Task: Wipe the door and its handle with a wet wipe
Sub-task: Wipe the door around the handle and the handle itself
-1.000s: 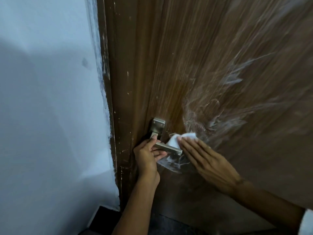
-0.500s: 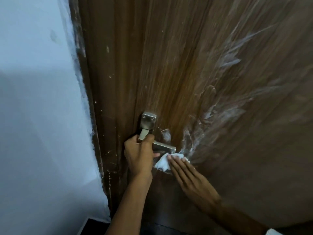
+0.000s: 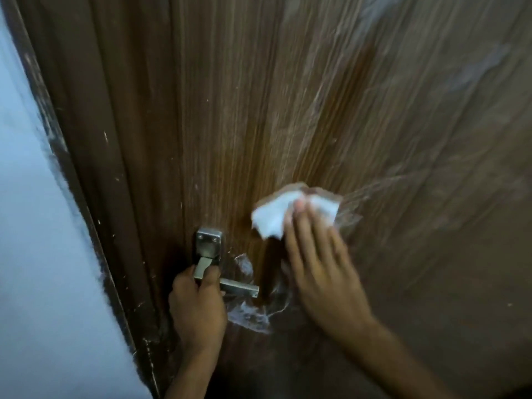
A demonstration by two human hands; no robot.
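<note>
wiping the door with a wet wipe while i hold its handle

the brown wood-grain door (image 3: pixel 288 110) fills most of the frame, streaked with pale wet smears on its right half and around the handle; a white wall (image 3: pixel 37 254) takes the left edge. my right hand (image 3: pixel 319 263), right of centre, lies flat with fingers spread, pressing the crumpled white wet wipe (image 3: pixel 276 217) against the door, up and to the right of the handle. my left hand (image 3: pixel 198 306), lower centre, has its grip closed around the near end of the metal handle (image 3: pixel 239 286), whose square plate (image 3: pixel 208 243) sits just above and whose free end pokes out to the right.
</note>
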